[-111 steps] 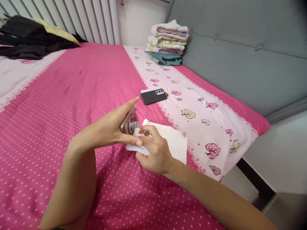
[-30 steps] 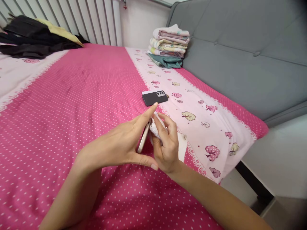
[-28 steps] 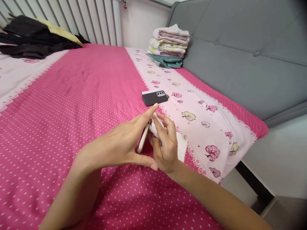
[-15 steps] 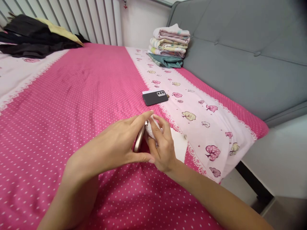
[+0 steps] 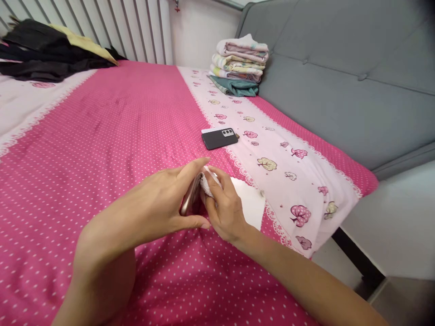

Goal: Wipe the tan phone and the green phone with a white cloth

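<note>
My left hand point(image 5: 158, 197) is wrapped round a slim, rose-gold-edged object that looks like a smartphone point(image 5: 190, 198). It stands on edge in the grip, and much of it is hidden by the fingers. Pinched in my right hand point(image 5: 227, 210) is a small white textured cloth point(image 5: 206, 184), pressed against the side of the phone that faces right. Both hands are close together above the pink dotted bedspread point(image 5: 146, 117). Partly behind my right hand lies a flat white sheet point(image 5: 253, 203).
Beyond my hands a dark phone point(image 5: 215, 139) lies back up on a pale flat item. A stack of folded cloths point(image 5: 241, 59) rests by the grey padded headboard point(image 5: 340, 68). Dark clothes point(image 5: 44, 50) lie at the far left, before a white radiator point(image 5: 136, 27).
Both hands have shifted slightly left with the phone and the cloth. The phone is tilted a little more, showing more of its inner face. The white cloth has moved along it.
</note>
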`<state>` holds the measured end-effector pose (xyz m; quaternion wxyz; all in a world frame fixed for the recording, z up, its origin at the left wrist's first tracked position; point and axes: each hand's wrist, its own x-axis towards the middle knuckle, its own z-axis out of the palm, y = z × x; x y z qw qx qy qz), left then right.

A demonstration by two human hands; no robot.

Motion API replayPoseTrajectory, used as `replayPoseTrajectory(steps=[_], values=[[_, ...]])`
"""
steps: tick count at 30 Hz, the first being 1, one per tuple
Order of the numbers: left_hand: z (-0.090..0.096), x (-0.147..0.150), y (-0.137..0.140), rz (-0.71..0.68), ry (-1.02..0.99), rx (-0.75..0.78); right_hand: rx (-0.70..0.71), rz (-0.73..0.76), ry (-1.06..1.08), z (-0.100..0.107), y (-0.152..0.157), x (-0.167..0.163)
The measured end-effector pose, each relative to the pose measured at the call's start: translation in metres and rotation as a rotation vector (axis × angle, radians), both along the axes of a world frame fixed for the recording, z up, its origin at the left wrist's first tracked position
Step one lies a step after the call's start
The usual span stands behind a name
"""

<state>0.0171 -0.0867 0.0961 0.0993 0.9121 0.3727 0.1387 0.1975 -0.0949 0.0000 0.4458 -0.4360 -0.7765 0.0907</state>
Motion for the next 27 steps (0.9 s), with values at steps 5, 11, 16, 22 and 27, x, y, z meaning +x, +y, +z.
replayPoseTrajectory(steps=[5,11,16,22,27], values=[[0.002,0.001,0.001,0.021,0.025,-0.008,-0.080,-0.011,-0.071,-0.006,0.003,0.005],[0.004,0.001,0.001,0.037,0.026,-0.053,-0.170,-0.031,-0.184,-0.011,0.008,0.008],[0.002,-0.002,0.002,0.065,0.049,-0.042,-0.296,-0.060,-0.306,-0.015,0.012,0.010],[0.001,-0.003,0.000,0.087,0.080,-0.041,-0.423,-0.074,-0.411,-0.013,0.017,0.011],[0.001,-0.002,0.001,0.088,0.083,-0.031,-0.494,-0.102,-0.502,-0.005,0.019,0.009]])
